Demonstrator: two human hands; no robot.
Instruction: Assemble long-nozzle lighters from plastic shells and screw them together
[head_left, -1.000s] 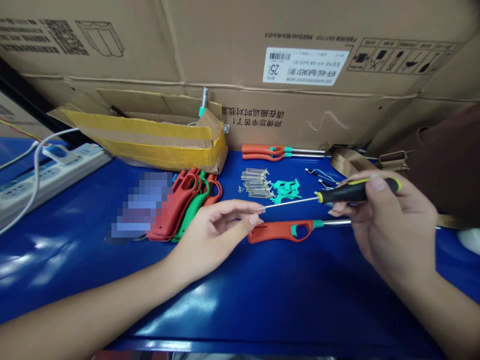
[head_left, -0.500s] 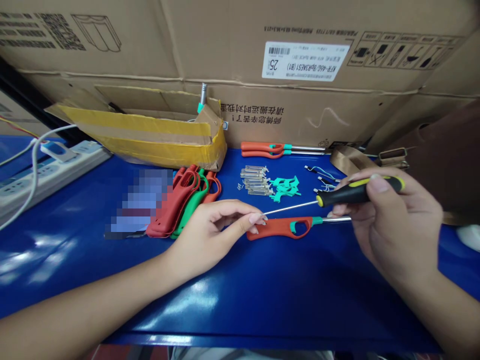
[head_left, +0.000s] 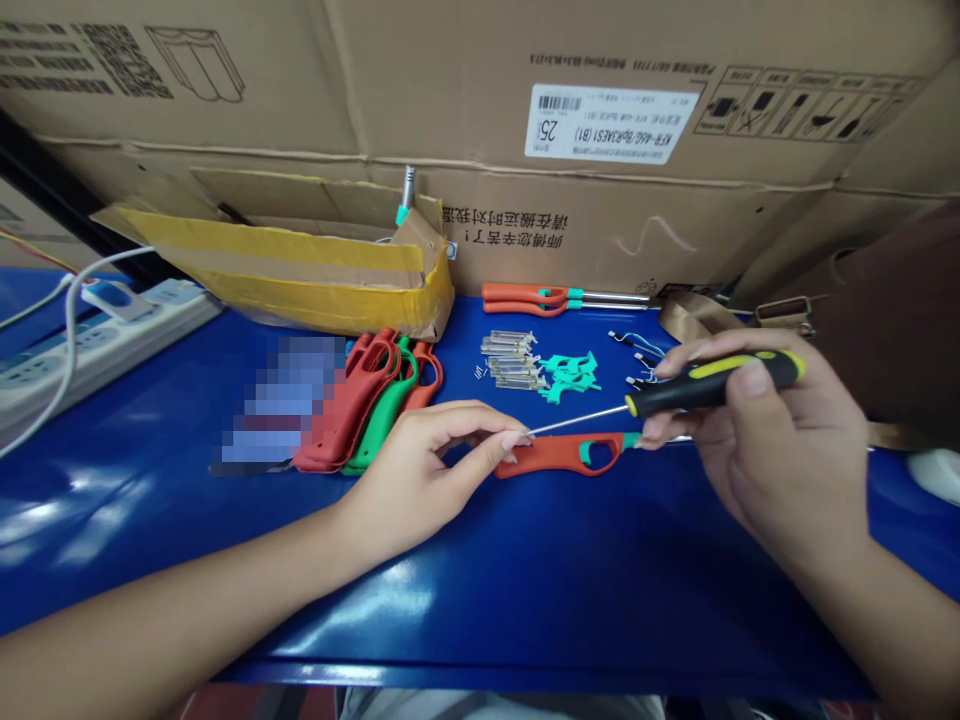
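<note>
a black-and-yellow screwdriver slants, shaft pointing left, near an orange lighter lying flat on the blue table.

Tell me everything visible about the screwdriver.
The screwdriver has a black-and-yellow handle, seemingly plastic or rubber, and a slim, shiny, metallic shaft. The right hand grips the handle; in view, the shaft slants down leftward to the fingertips of the left hand, near the orange lighter. Its tip is indistinct.

From here: glossy blue tbl. L: wht pwr strip; far L, taped cardbd box; nearer, red/grn shells. Ctr: clear tubes, teal trigs; far ctr, org ltr pair; nearer, single org ltr. R: sm wires, wht obj, unclear.
</note>
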